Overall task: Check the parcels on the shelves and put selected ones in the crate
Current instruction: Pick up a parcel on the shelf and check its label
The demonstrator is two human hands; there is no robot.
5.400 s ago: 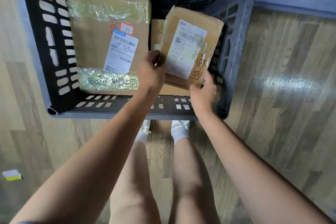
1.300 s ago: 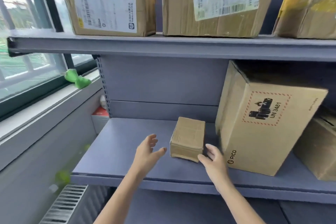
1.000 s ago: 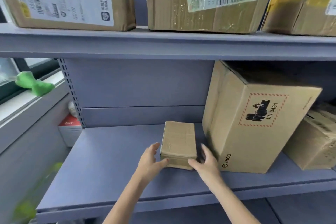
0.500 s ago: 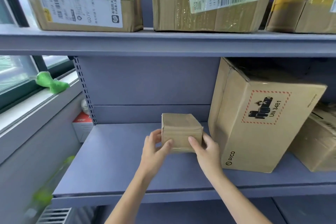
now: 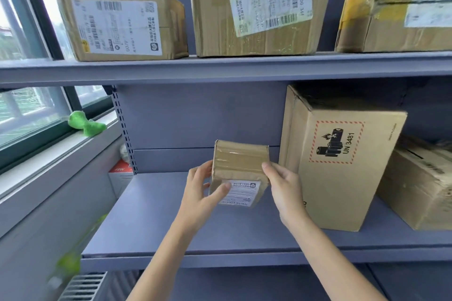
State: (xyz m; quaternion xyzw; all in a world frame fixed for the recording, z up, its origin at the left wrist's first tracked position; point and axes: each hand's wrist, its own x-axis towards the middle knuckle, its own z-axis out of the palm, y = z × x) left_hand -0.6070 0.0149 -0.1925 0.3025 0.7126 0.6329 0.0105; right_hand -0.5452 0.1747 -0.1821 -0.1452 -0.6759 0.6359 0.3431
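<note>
Holding a small taped cardboard parcel (image 5: 241, 162) between them, two bare hands reach in from the lower edge of the view. The left hand (image 5: 199, 194) grips the parcel's left side, thumb pressed on the white shipping label (image 5: 241, 192) on the underside, fingers curled behind. The right hand (image 5: 285, 188) grips the right side, thumb on the front corner; its other fingers are hidden behind the parcel. The parcel is lifted clear of the lower shelf (image 5: 151, 227), tilted so the label faces the camera, near the centre of the view.

At 3 o'clock from the parcel, just beside the right hand, a tall carton with a battery hazard mark reading UN 3481 (image 5: 342, 159) stands on the same shelf. Farther toward 3 o'clock sits a worn brown box (image 5: 420, 188). At 9 o'clock, a green plush toy (image 5: 85, 123) lies on the window sill.

At 12 o'clock, the upper shelf (image 5: 220, 67) carries three parcels: a low labelled box (image 5: 122, 25) at 11 o'clock, a large labelled carton (image 5: 259, 5) straight above, and a yellow-taped box (image 5: 396, 5) at 1 o'clock.
</note>
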